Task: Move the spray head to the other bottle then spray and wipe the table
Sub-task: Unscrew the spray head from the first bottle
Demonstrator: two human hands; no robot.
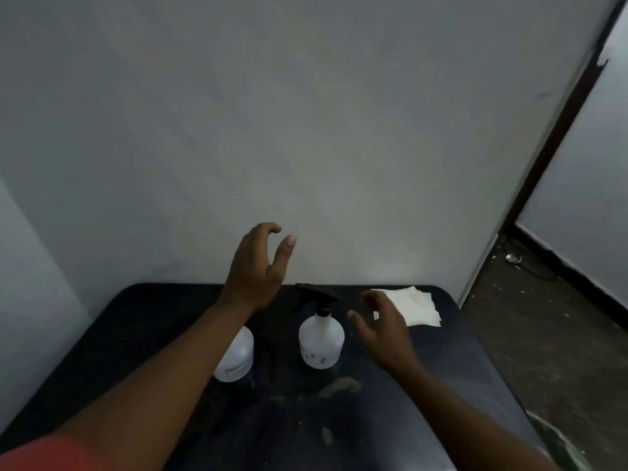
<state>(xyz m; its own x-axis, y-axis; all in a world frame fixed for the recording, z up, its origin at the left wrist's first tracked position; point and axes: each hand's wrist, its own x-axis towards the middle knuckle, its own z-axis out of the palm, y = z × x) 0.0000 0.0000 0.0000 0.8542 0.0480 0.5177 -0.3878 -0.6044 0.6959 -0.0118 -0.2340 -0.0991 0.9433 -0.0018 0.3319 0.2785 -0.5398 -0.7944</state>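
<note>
A bare grey wall fills the upper frame above a dark, smudged bench [441,368]. At lower centre stands the bottle with the black spray head [314,295]; the other bottle [238,358] sits left, partly behind the forearm. Left hand [256,266] and right hand [384,326] hover spread, empty. Best steady that bottle, then unscrew the head; the folded tissue [416,305] waits right of centre

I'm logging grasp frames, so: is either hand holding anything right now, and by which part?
Nothing is held. The left hand and right hand are both open and empty, apart from the spray bottle.
</note>
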